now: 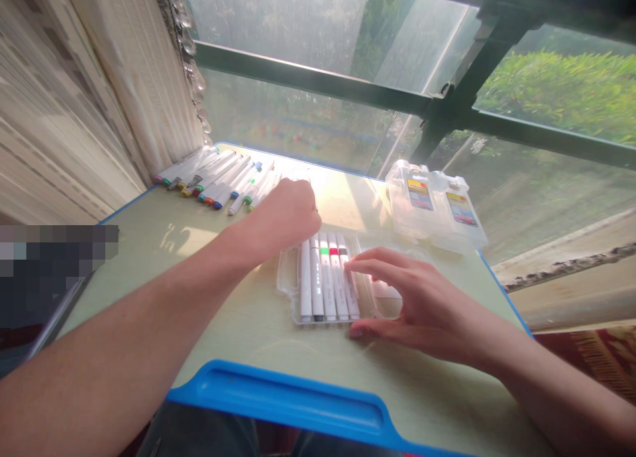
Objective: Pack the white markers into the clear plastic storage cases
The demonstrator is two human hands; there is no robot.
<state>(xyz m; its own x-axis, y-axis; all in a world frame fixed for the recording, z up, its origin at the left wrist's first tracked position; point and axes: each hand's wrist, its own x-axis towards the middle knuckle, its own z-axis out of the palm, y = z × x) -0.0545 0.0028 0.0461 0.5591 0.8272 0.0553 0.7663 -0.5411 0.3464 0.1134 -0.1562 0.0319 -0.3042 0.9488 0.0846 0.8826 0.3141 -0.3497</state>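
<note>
A clear plastic marker case (287,279) lies unfolded on the table, with several white markers (330,285) side by side in its left half. Some carry green, red and black bands. My left hand (294,208) is closed above the far end of the case, its fingers curled away from me, so anything in them is hidden. At the right of the row, my right hand (415,291) is open, thumb and fingers apart. Its fingertips rest by the rightmost marker, and the thumb is near the case's front corner.
Loose markers (223,179) with coloured ends lie in a row at the far left of the table (238,331). Another clear case (433,205) with two labels stands at the back right. A window and a curtain (114,66) border the table; a blue ledge (293,397) runs along its front.
</note>
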